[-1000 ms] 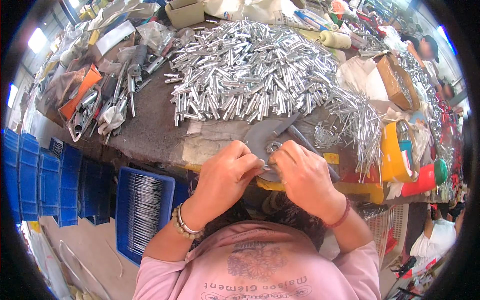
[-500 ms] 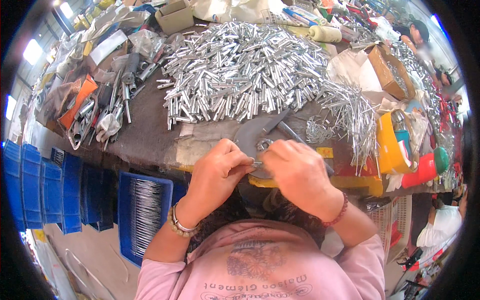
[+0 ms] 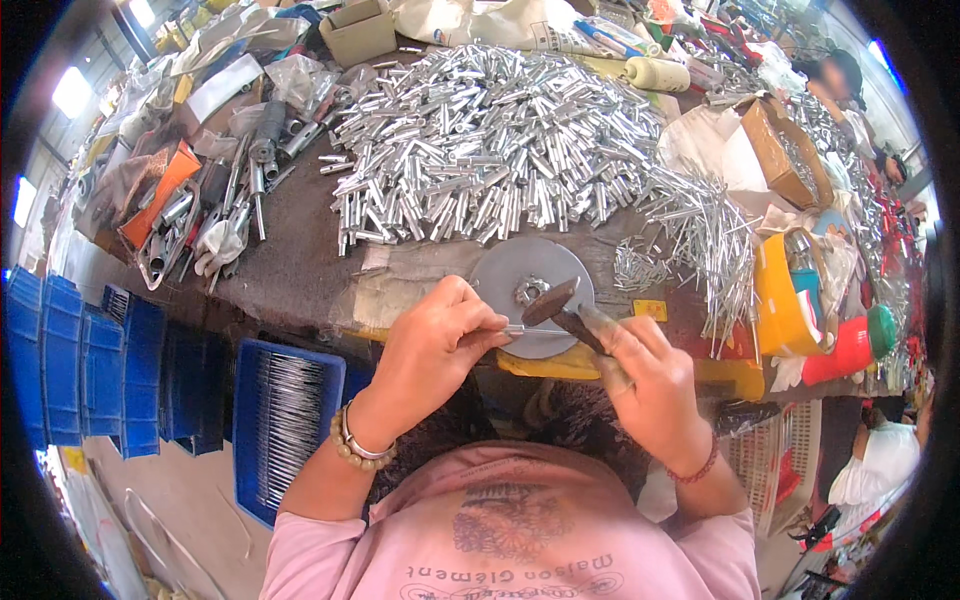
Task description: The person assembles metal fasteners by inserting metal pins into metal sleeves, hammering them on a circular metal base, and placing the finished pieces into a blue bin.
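Hammer (image 3: 562,314) has been lifted from the disc's (image 3: 495,272) far edge since the earlier frame; handle is now gripped in the right hand (image 3: 648,380), fingers closed round it, head held over the disc. Metal pin (image 3: 515,329) is pinched between thumb and fingertips of the left hand (image 3: 435,335), free end over the disc's near side. Blue bin (image 3: 343,390), lower left, is loaded with long rods (image 3: 282,430). Small parts (image 3: 794,152) are held in the carton (image 3: 763,150). Teal item (image 3: 803,277), type unclear, is kept in the yellow tub (image 3: 772,295).
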The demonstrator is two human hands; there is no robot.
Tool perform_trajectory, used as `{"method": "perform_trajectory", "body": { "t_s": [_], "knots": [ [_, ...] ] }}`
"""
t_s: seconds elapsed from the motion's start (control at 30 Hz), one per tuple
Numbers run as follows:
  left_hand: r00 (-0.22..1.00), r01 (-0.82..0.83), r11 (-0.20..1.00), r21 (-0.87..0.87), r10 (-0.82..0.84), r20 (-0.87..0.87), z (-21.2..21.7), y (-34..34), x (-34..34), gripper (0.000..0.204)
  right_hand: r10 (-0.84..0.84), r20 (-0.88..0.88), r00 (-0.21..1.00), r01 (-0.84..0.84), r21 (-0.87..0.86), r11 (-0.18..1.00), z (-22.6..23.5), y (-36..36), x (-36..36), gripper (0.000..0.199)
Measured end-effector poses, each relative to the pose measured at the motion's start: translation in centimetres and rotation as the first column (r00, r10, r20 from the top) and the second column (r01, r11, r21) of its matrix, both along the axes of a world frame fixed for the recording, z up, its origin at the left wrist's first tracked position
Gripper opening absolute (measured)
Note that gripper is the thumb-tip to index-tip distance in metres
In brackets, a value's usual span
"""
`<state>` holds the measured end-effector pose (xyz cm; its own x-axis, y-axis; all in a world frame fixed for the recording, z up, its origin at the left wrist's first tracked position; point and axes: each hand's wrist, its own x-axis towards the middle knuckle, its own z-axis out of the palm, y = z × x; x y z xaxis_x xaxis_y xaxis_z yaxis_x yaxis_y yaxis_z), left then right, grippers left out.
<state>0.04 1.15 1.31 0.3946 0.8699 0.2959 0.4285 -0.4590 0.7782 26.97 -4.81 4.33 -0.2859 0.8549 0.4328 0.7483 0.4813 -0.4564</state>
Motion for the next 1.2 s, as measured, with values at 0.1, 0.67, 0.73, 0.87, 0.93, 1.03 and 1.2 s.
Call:
{"method": "perform_trajectory", "body": {
  "t_s": [0.1, 0.67, 0.73, 0.87, 0.93, 1.03, 1.2],
  "knots": [
    [0.999, -0.015, 1.0, 0.002, 0.015, -0.04, 0.3, -0.1, -0.1, 0.019, 0.015, -0.068, 0.998, -0.005, 0.138, 0.99, 0.9, -0.8, -0.8, 0.05],
    [1.0, 0.003, 0.998, -0.06, -0.001, 0.02, 0.0, 0.0, -0.1, 0.015, -0.004, -0.087, 0.996, 0.025, 0.235, 0.972, -0.1, -2.0, -1.1, 0.055],
    [0.999, 0.012, 0.998, -0.055, -0.011, 0.032, 0.0, 0.1, 0.0, 0.015, -0.001, 0.117, 0.993, -0.006, 0.054, 0.998, -0.4, -2.0, -1.7, 0.054],
    [1.0, -0.001, 0.997, -0.074, 0.001, 0.011, 0.0, 0.1, -0.2, 0.015, -0.004, 0.054, 0.999, 0.003, 0.031, 1.0, -0.6, -1.5, -1.5, 0.052],
    [1.0, -0.02, 0.996, -0.084, 0.021, 0.008, 0.0, -0.3, -0.2, 0.015, 0.007, -0.135, 0.991, 0.017, 0.176, 0.984, 0.4, -1.6, -1.6, 0.05],
    [0.997, -0.014, 0.99, -0.138, 0.024, 0.071, 0.1, -0.3, -0.2, 0.014, -0.021, -0.193, 0.981, 0.074, 0.272, 0.959, 1.5, -2.2, -1.8, 0.045],
    [0.999, 0.002, 0.997, -0.074, 0.001, 0.047, 0.0, 0.4, 0.0, 0.017, -0.006, 0.117, 0.993, 0.009, -0.028, 1.0, 0.6, -1.9, -2.1, 0.044]
  ]
}}
